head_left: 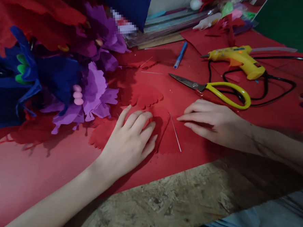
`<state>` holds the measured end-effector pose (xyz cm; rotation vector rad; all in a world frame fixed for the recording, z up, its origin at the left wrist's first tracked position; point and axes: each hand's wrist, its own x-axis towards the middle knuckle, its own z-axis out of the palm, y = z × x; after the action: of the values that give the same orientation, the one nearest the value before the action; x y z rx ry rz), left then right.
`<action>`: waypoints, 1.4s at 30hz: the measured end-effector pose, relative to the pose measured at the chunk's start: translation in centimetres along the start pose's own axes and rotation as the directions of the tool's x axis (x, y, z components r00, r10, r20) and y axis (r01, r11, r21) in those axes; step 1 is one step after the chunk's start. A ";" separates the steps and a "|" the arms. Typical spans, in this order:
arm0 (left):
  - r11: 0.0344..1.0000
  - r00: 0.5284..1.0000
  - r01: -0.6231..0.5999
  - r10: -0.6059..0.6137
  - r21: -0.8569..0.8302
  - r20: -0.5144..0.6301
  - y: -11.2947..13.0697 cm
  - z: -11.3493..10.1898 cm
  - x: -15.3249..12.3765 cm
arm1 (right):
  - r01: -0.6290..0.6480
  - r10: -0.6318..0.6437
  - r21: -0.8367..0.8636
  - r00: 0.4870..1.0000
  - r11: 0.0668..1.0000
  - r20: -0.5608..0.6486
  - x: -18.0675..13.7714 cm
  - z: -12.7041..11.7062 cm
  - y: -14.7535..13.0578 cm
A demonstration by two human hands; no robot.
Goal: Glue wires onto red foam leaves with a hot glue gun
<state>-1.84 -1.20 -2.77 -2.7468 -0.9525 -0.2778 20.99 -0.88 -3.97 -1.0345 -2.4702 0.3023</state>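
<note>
My left hand (129,137) rests with its fingers spread on red scalloped petals (101,132), which look like crepe paper or cloth. Part of the petals is hidden beneath the palm. Just right of its fingertips lies another red petal (168,140), with a thin straight wire (175,132) along its right edge. To the right of that wire, my right hand (208,118) hovers at or just above the red sheet, fingers apart and holding nothing I can see. More red petals (146,93) lie beyond my left hand.
Scissors with yellow handles (227,93), a yellow glue gun (238,60) with a black cord and a blue pen (180,55) lie behind my right hand. Large blue, purple and red paper flowers (88,90) crowd the left. The red sheet (135,178) covers a particleboard table (159,202).
</note>
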 end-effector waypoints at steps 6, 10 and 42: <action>0.985 0.989 -0.139 0.132 -0.098 -0.069 -0.4 0.3 -0.2 | 0.043 -0.043 0.006 0.999 0.999 -0.025 -0.2 0.5 0.0; 0.960 0.987 -0.156 0.161 -0.231 0.001 -0.1 0.1 -0.2 | 0.059 -0.058 0.012 0.997 0.998 -0.045 -0.1 0.5 -0.2; 0.959 0.973 -0.010 0.076 -0.284 0.220 0.8 0.6 1.9 | -0.043 0.047 0.033 0.992 0.999 -0.121 0.4 -1.6 0.2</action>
<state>0.18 -0.56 -3.02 -3.1107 -0.9714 -0.0944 21.66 -0.44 -2.53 -1.0651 -2.3294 0.2821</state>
